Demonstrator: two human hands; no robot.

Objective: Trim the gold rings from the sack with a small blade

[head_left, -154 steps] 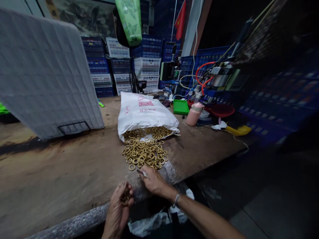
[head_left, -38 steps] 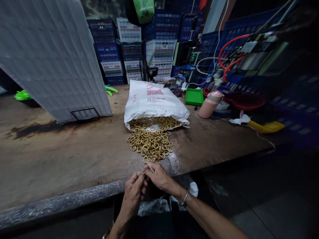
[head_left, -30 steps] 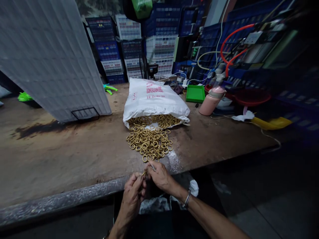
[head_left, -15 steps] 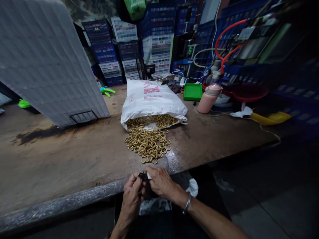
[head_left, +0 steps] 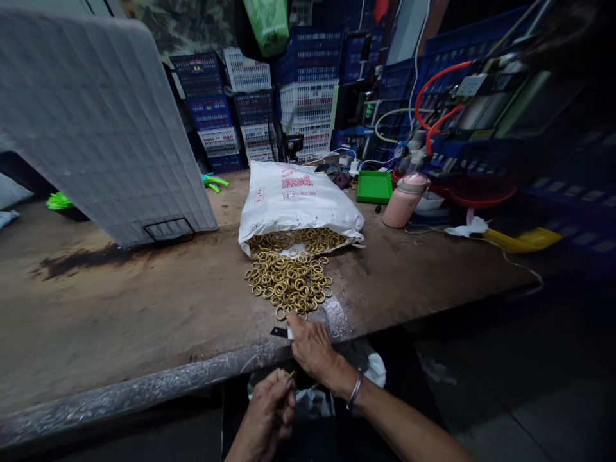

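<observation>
My right hand (head_left: 312, 346) is at the table edge, closed around the white grip of a small tool with a flat dark blade (head_left: 278, 332). The blade points left and has a small hole near its end. Its fingertips reach the front of a pile of gold-coloured rings (head_left: 291, 282); whether they touch one I cannot tell. Lower and nearer to me, my left hand (head_left: 269, 410) is pinched shut on a gold-coloured ring, of which only a small part shows. Behind the pile lies a white sack (head_left: 298, 199) with red print, its mouth full of the same rings.
A tall pale ribbed panel (head_left: 106, 128) stands on the table (head_left: 144, 308) at left. To the right are a green tray (head_left: 374, 187), a pink bottle (head_left: 403, 204) and a yellow scoop (head_left: 524, 240). Stacked crates (head_left: 308, 102) rise behind. Plastic bags (head_left: 373, 371) hang below the edge.
My hands have parted. The left has dropped toward me, with a bit of gold ring showing at its fingertips. The right has moved slightly forward to the pile with the bladed tool. The view has tilted slightly.
</observation>
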